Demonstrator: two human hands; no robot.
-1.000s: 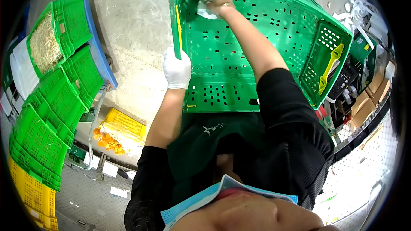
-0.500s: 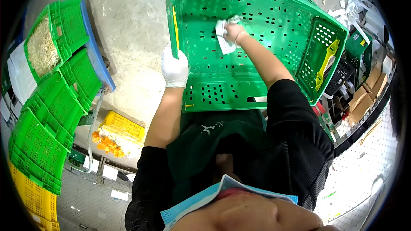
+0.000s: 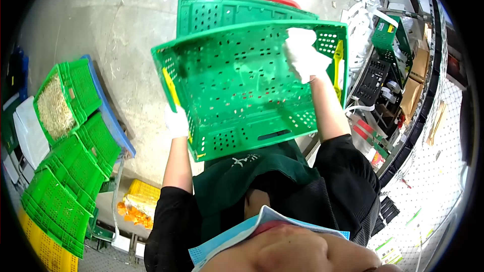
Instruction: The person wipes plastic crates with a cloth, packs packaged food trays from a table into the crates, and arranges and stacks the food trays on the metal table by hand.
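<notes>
At nine o'clock, the gloved left hand [image 3: 176, 122] is gripping the side of a green crate [image 3: 242, 78] sitting at twelve. Toward one, the right hand [image 3: 311, 66], holding a white cloth [image 3: 298, 41], is now working farther right, so wiping is reaching that end.

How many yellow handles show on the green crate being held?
2: one yellow handle on the left end of the green crate, near the left hand; a second yellow handle on the right end.

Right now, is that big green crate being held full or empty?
The green crate looks empty: its perforated inside shows bare, apart from the white cloth and right arm across it. What those hide, I cannot tell.
</notes>
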